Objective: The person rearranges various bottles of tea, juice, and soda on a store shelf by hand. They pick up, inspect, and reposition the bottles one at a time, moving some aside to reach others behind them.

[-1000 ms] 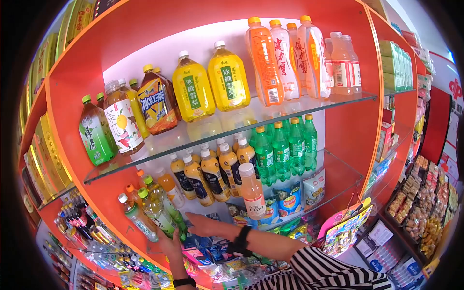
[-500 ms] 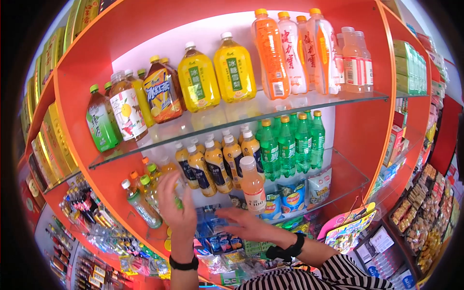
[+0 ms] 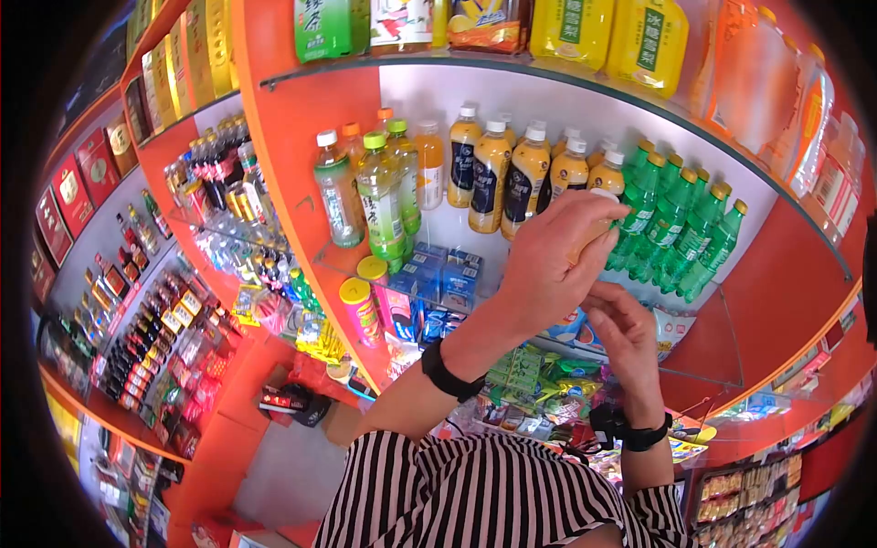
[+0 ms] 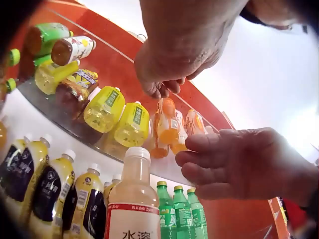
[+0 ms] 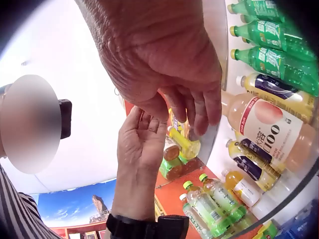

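A peach-coloured drink bottle [image 4: 132, 199] with a white cap stands upright at the shelf front, its cap free of any hand in the left wrist view. In the head view my left hand [image 3: 557, 260] is raised in front of it and hides most of it. The left fingers hang loosely bent around nothing. Below and to the right, my right hand [image 3: 630, 338] is held up near the left one, its fingers fairly straight in the left wrist view. In the right wrist view, the right fingers [image 5: 199, 107] overlap the bottle's neck.
Yellow bottles with dark labels [image 3: 528, 178] line the shelf behind, with green soda bottles [image 3: 676, 210] to the right and green tea bottles [image 3: 381, 196] to the left. A glass shelf edge [image 3: 548, 73] runs overhead. Blue boxes [image 3: 457, 279] and snack packs sit lower down.
My left hand has left the green tea bottles and moved right, to in front of the peach-coloured bottle. The right hand has shifted right too. The head view has turned left and down.
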The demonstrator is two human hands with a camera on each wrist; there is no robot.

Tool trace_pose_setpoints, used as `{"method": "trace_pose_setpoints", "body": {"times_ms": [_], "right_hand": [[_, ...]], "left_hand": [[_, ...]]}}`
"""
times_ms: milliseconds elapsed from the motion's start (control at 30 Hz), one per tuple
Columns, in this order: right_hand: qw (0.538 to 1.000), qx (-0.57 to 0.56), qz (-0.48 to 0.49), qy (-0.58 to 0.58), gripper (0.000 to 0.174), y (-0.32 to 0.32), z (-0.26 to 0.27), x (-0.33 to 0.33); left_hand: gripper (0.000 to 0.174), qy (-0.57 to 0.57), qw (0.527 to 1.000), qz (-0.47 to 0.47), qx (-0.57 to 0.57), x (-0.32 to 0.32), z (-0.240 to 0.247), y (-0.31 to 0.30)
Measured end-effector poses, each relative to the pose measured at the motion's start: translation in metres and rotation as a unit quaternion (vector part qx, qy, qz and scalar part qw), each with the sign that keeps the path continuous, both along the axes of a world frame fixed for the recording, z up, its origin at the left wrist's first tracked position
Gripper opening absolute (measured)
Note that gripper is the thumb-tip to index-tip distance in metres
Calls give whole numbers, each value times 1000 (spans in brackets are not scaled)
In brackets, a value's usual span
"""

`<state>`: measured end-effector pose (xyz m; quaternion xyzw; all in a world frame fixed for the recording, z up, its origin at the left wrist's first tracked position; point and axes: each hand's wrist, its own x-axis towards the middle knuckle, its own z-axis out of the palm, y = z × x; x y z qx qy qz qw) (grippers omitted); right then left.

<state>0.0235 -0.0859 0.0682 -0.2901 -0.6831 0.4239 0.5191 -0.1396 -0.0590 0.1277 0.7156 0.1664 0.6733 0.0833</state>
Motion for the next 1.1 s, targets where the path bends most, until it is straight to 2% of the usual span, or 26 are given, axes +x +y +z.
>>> {"method": "trace_pose_setpoints", "body": {"times_ms": [100, 167, 233, 267, 433, 567, 633, 667, 733, 800, 833, 900, 933, 967, 1000, 1033, 1100], "right_hand": [[998, 56, 2, -1, 30, -1, 11, 5], [999, 42, 3, 9, 29, 0, 22, 12], [992, 109, -51, -37, 27, 2, 35, 19], [990, 128, -59, -24, 24, 0, 43, 20], [982, 177, -70, 10, 22, 8, 70, 36], [969, 218, -119, 6, 21, 17, 84, 45], [962, 214, -169, 9, 20, 18, 93, 51], [954, 232, -189, -7, 19, 17, 98, 53], [949, 245, -198, 25, 20, 17, 105, 54], [942, 266, -183, 89, 20, 26, 111, 58], [931, 277, -212, 103, 18, 28, 116, 60], [910, 299, -262, 116, 15, 30, 124, 63], [906, 304, -269, 119, 15, 29, 126, 65], [883, 339, -317, 74, 14, 28, 127, 66], [854, 372, -361, 28, 13, 28, 130, 67], [851, 377, -363, 29, 13, 25, 138, 67], [763, 462, -449, -52, 12, 15, 153, 64]], "left_hand": [[21, -11, 1000, -11, 3, 3, 11, -4], [20, -12, 1000, -16, 2, 6, 22, 0], [19, -69, 994, -79, -10, 12, 37, 1], [19, -69, 995, -77, -8, 16, 45, 3], [24, -84, 983, -146, 77, 50, 86, 9], [28, -85, 979, -175, 56, 72, 105, 14], [30, -89, 985, -110, 100, 88, 111, 23], [30, -69, 983, -161, 61, 88, 112, 22], [34, -62, 983, -161, 65, 92, 119, 23], [38, -51, 979, -195, 11, 98, 125, 35], [38, -42, 976, -212, 17, 101, 128, 38], [40, -17, 994, -108, 14, 103, 136, 39], [44, -3, 996, -84, 13, 106, 140, 40], [44, 0, 996, -89, 18, 107, 144, 40], [47, 28, 999, -17, 28, 108, 149, 41], [49, 54, 996, 57, 38, 108, 154, 41], [51, 64, 995, 74, 32, 105, 162, 45]]}}
